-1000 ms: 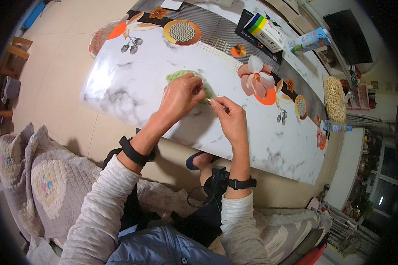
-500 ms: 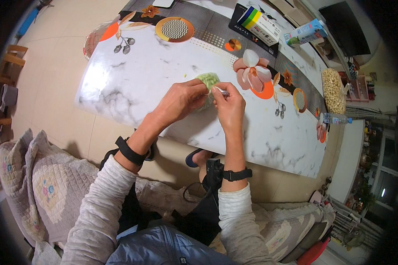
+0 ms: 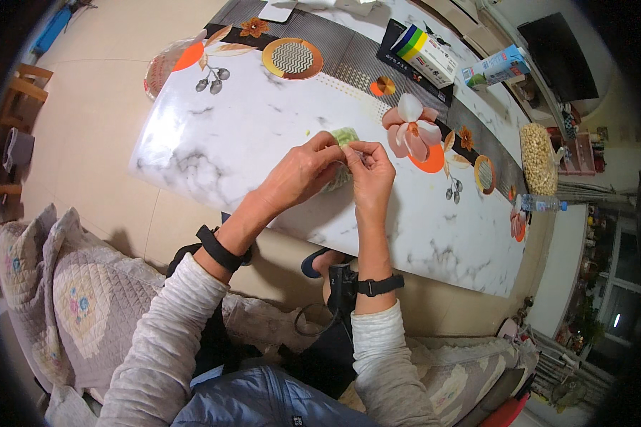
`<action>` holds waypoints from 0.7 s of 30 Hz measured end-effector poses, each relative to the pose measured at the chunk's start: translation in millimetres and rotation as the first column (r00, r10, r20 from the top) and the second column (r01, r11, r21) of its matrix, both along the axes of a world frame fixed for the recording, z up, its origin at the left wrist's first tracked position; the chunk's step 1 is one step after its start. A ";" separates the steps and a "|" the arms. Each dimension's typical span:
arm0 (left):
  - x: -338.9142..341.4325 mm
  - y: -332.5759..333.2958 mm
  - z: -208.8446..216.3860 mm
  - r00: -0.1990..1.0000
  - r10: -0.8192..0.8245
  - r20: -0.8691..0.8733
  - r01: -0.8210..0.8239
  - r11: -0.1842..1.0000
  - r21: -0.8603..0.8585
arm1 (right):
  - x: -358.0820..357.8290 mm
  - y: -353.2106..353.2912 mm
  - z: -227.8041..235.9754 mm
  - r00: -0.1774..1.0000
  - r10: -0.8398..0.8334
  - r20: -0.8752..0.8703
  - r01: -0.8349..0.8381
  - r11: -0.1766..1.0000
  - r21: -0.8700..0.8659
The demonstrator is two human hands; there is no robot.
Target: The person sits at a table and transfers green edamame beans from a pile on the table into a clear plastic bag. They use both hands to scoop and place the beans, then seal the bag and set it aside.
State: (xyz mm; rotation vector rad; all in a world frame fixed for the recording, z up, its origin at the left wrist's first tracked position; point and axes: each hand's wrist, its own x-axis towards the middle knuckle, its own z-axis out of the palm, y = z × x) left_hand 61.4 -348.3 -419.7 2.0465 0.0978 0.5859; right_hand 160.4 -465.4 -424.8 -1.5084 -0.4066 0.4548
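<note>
Over the patterned tablecloth, a small clear plastic bag (image 3: 345, 135) with light green contents sits between my hands, partly hidden by them. My left hand (image 3: 303, 171) is closed, its thumb and fingers pinched at the bag's near side. Close against it, my right hand (image 3: 372, 176) is also closed, thumb and bent fingers pinching at the bag's edge. The fingertips of both hands nearly meet. What exactly lies between them is too small to make out.
A white carton with coloured stripes (image 3: 427, 57) and a blue-and-green drink carton (image 3: 495, 67) stand at the far right. By the right edge are a large bag of pale round pieces (image 3: 538, 160) and a clear bottle (image 3: 541, 204). A quilted sofa (image 3: 100, 306) lies behind the table's near edge.
My right fingers have shifted in closer to the left ones. The pale, shiny bit that stuck out of the right pinch no longer shows. The view has shifted slightly.
</note>
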 end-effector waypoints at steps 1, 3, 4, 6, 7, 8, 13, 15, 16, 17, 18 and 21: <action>-0.2 -0.8 -0.5 1.000 0.010 0.001 -0.010 1.000 0.004 | 0.9 -0.4 -0.5 0.999 0.019 -0.037 -0.019 1.000 -0.001; 0.4 -1.8 -1.7 1.000 0.030 0.010 -0.030 0.999 0.015 | 3.4 -2.1 0.4 0.996 0.053 -0.071 -0.056 0.997 -0.052; 0.9 -2.2 -2.3 0.999 0.044 0.005 -0.044 0.999 0.012 | 4.6 -3.5 1.8 0.995 0.069 -0.068 -0.076 0.992 -0.102; 1.7 -3.2 -3.5 0.997 0.074 -0.014 -0.074 0.997 0.001 | 6.8 -6.1 5.5 0.992 0.116 -0.055 -0.124 0.974 -0.191; 2.3 -3.0 -4.2 0.996 0.086 -0.020 -0.086 0.996 0.003 | 7.4 -7.7 7.6 0.988 0.146 -0.045 -0.152 0.961 -0.230; 2.8 -3.2 -4.8 0.995 0.097 -0.038 -0.097 0.995 0.002 | 7.8 -9.1 9.6 0.984 0.177 -0.037 -0.180 0.946 -0.270; 5.9 -5.4 -8.2 0.986 0.156 -0.059 -0.156 0.988 0.010 | 6.2 -13.8 12.5 0.972 0.214 -0.095 -0.230 0.947 -0.226; 6.9 -5.8 -8.9 0.985 0.165 -0.040 -0.165 0.986 0.017 | 5.5 -14.1 10.5 0.974 0.211 -0.086 -0.226 0.946 -0.234; 7.4 -5.4 -9.0 0.986 0.164 -0.038 -0.165 0.986 -0.017 | 5.4 -13.9 9.2 0.975 0.207 -0.073 -0.219 0.943 -0.251; 7.6 -4.5 -8.8 0.986 0.159 -0.051 -0.161 0.986 -0.050 | 5.3 -13.5 7.9 0.977 0.204 -0.061 -0.213 0.940 -0.267; 7.9 -3.6 -8.5 0.984 0.157 -0.081 -0.163 0.983 -0.081 | 5.3 -13.3 6.9 0.980 0.196 -0.045 -0.201 0.937 -0.286; 7.3 -0.6 -6.6 0.992 0.086 -0.093 -0.102 0.978 -0.183 | 5.7 -12.7 4.8 0.984 0.176 -0.010 -0.169 0.926 -0.337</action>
